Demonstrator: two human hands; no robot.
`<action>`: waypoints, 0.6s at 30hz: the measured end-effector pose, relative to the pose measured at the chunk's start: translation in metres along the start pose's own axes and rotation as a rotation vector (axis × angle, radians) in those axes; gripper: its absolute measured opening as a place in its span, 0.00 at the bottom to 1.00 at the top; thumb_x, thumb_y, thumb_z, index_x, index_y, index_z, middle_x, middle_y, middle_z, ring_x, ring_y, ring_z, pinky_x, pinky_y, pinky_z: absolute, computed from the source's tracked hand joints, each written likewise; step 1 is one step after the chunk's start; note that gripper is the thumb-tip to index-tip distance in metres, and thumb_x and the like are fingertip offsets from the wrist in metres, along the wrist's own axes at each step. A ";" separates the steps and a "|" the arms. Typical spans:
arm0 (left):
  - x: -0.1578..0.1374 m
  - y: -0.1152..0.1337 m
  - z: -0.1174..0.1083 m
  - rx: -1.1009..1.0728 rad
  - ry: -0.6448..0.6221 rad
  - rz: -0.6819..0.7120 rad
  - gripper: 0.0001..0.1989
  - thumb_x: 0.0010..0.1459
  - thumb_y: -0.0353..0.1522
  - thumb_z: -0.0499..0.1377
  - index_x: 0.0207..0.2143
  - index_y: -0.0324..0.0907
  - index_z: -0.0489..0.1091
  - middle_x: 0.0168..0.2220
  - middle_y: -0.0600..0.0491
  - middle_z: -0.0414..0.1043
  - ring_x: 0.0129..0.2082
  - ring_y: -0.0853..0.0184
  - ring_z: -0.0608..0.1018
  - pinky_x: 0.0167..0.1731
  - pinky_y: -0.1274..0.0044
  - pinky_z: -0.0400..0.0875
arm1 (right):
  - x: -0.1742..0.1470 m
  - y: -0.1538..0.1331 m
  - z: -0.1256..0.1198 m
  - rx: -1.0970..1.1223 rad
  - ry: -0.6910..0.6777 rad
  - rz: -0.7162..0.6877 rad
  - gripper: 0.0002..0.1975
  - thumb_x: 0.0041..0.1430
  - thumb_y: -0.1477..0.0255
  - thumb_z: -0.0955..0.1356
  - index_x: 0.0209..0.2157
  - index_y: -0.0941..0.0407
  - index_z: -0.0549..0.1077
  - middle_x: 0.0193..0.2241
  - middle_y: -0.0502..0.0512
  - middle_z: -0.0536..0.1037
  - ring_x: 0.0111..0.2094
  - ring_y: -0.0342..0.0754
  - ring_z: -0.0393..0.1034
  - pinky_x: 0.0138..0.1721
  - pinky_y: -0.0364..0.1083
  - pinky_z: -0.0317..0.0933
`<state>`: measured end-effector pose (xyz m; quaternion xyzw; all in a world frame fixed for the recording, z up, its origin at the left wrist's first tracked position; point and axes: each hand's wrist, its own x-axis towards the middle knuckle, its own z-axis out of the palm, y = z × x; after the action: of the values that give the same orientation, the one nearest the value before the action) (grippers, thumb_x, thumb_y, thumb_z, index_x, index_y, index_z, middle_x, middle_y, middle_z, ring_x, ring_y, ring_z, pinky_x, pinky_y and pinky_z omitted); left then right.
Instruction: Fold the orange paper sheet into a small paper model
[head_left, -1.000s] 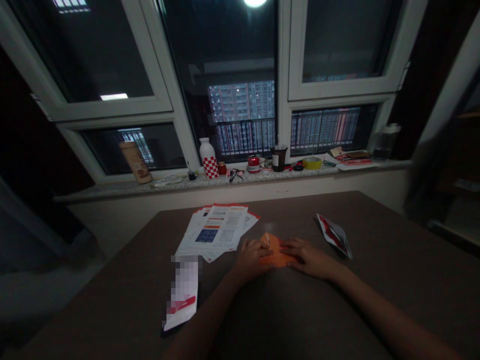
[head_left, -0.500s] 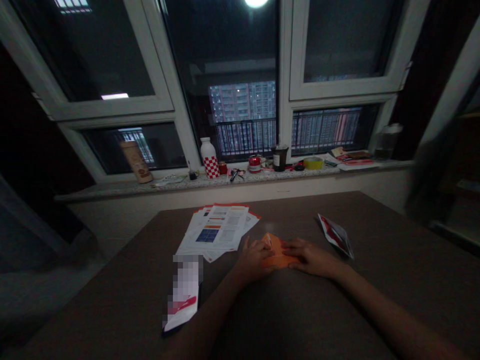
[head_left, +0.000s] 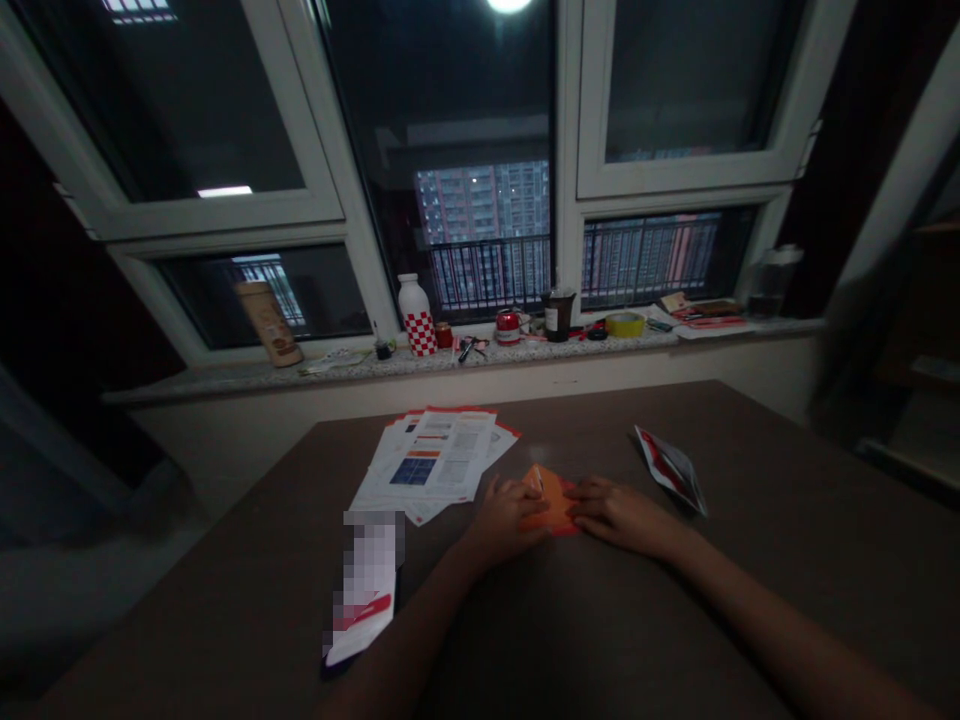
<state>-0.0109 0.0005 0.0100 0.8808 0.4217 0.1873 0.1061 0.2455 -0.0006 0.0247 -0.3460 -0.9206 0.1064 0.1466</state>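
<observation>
A folded piece of orange paper (head_left: 554, 506) lies on the dark table, with a point at its far end. Red shows along its near and right edges. My left hand (head_left: 508, 520) rests over the paper's left side, its fingers bent onto the sheet and its thumb along the near edge, keeping hold of it. On the right side, my right hand (head_left: 619, 512) lies with its fingers stretched out flat, their tips touching the paper's edge. Parts of the paper are hidden under both hands.
Printed sheets (head_left: 435, 465) are fanned out at the far left. A phone-like item (head_left: 364, 600), partly pixelated, lies near my left forearm. Right of my right hand sits a folded red-and-white card (head_left: 671, 470). Bottles, a cup and yellow tape (head_left: 625, 324) line the windowsill (head_left: 360, 375).
Orange paper that reached out under my right fingers no longer shows there. The near right part now looks narrower, with a red edge. My left hand has barely moved.
</observation>
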 end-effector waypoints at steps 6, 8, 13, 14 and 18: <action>0.001 0.002 0.000 0.000 0.006 -0.032 0.13 0.63 0.42 0.56 0.45 0.51 0.76 0.52 0.54 0.73 0.54 0.60 0.70 0.63 0.58 0.45 | 0.003 -0.001 0.003 -0.032 0.040 0.016 0.19 0.69 0.62 0.58 0.46 0.52 0.77 0.52 0.56 0.75 0.53 0.52 0.67 0.55 0.52 0.58; 0.002 0.003 0.001 0.012 0.014 -0.026 0.12 0.63 0.40 0.55 0.45 0.51 0.76 0.51 0.54 0.74 0.53 0.61 0.70 0.62 0.58 0.46 | 0.003 0.000 0.004 -0.030 0.039 0.010 0.19 0.68 0.59 0.59 0.49 0.51 0.75 0.51 0.56 0.75 0.52 0.53 0.67 0.55 0.52 0.59; 0.002 0.004 0.001 0.027 0.007 -0.009 0.12 0.65 0.39 0.54 0.45 0.51 0.75 0.50 0.55 0.75 0.53 0.62 0.71 0.62 0.58 0.47 | 0.002 0.004 0.007 -0.048 0.058 0.025 0.18 0.67 0.58 0.61 0.49 0.50 0.75 0.50 0.57 0.74 0.51 0.52 0.67 0.52 0.50 0.60; 0.002 0.004 0.000 0.023 0.006 -0.008 0.13 0.65 0.40 0.54 0.45 0.51 0.75 0.50 0.55 0.75 0.53 0.62 0.71 0.62 0.58 0.46 | 0.003 0.004 0.008 -0.045 0.066 0.028 0.18 0.67 0.59 0.60 0.47 0.50 0.76 0.48 0.56 0.74 0.50 0.52 0.67 0.52 0.50 0.60; 0.000 0.005 -0.004 -0.012 -0.012 -0.011 0.15 0.61 0.46 0.57 0.47 0.52 0.75 0.53 0.54 0.74 0.55 0.59 0.71 0.63 0.56 0.38 | 0.005 0.004 0.010 0.007 0.098 0.065 0.17 0.67 0.60 0.60 0.42 0.51 0.78 0.43 0.55 0.75 0.45 0.50 0.68 0.49 0.47 0.60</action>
<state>-0.0095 -0.0027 0.0151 0.8789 0.4247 0.1840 0.1151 0.2407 0.0045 0.0157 -0.3799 -0.9002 0.0971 0.1893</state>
